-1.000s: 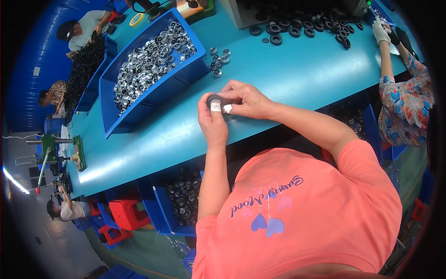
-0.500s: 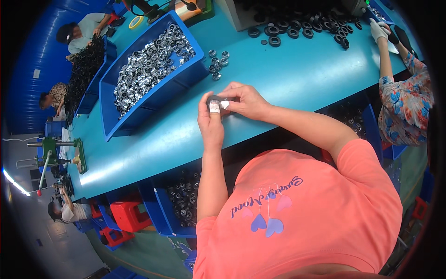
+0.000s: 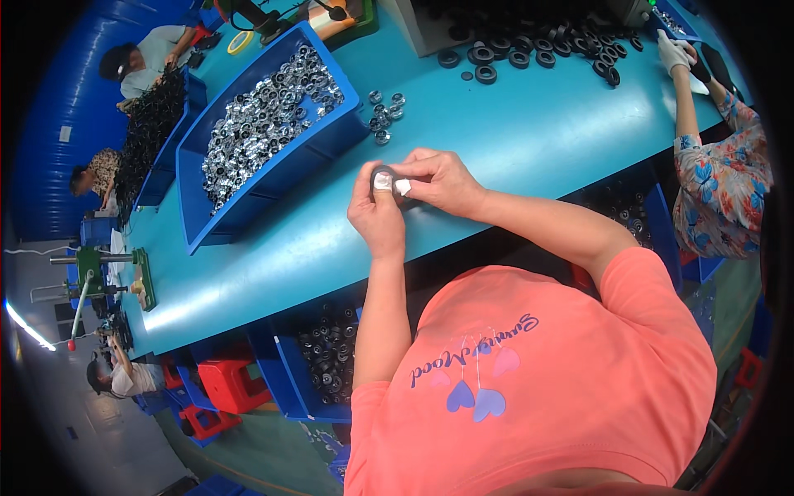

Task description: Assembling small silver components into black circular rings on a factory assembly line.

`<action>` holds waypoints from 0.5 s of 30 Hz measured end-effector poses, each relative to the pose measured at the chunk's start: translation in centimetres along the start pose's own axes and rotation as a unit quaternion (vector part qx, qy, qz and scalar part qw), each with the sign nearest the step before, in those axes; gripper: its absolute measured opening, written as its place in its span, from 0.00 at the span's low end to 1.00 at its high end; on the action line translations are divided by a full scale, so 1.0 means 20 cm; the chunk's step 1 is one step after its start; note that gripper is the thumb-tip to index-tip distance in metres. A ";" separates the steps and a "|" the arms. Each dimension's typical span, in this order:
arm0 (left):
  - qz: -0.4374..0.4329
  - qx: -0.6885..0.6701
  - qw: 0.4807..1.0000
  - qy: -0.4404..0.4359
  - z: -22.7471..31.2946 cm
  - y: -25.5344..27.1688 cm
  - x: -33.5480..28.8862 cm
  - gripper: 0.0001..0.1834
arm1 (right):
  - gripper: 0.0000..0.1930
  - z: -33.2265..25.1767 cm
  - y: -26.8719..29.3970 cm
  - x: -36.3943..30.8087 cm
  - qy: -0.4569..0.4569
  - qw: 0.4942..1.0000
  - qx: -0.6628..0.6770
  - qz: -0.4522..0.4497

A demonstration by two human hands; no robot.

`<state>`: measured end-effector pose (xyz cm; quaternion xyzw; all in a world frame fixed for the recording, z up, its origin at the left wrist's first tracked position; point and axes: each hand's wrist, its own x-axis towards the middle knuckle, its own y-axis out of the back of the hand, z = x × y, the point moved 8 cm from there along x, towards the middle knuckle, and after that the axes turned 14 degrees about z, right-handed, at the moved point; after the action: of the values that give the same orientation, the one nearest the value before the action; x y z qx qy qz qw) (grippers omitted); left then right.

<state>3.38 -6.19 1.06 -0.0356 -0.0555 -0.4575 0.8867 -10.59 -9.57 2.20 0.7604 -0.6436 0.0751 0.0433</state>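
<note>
My left hand (image 3: 376, 215) and my right hand (image 3: 438, 183) meet over the teal table (image 3: 529, 140), both pinching one small dark round part (image 3: 385, 176) between thumbs and fingertips; white tape wraps some fingertips. The part is mostly hidden by my fingers. A small cluster of shiny metal rings (image 3: 383, 114) lies on the table just beyond my hands. To the left stands a blue bin (image 3: 248, 198) filled with several silver metal rings (image 3: 260, 124).
Black rubber rings (image 3: 529, 50) lie piled at the table's far side. A co-worker's gloved hand (image 3: 670, 51) reaches in at the right. Other people sit at the far left. A blue bin of dark parts (image 3: 327, 364) and red stools (image 3: 227, 384) sit below the table's near edge.
My hands stay together on the small part, with only slight finger movement. Nothing else has visibly moved.
</note>
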 end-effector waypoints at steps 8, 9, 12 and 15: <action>-0.080 -0.056 0.993 0.069 -0.03 -0.01 0.02 0.22 | 0.17 0.12 -0.04 0.05 -0.164 0.982 0.088 -0.043; -0.107 -0.062 0.990 0.073 -0.02 -0.02 0.00 0.27 | 0.17 0.13 -0.04 0.05 -0.169 0.981 0.088 -0.041; -0.101 -0.048 0.991 0.066 -0.03 -0.01 0.00 0.29 | 0.18 0.13 -0.04 0.06 -0.176 0.980 0.083 -0.039; -0.105 -0.037 0.990 0.082 -0.04 -0.01 -0.02 0.31 | 0.17 0.10 -0.04 0.06 -0.194 0.977 0.084 -0.036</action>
<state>2.99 -6.18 0.31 -0.0245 0.0313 -0.5516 0.8331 -9.48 -10.94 0.41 0.7841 -0.6033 -0.0210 -0.1438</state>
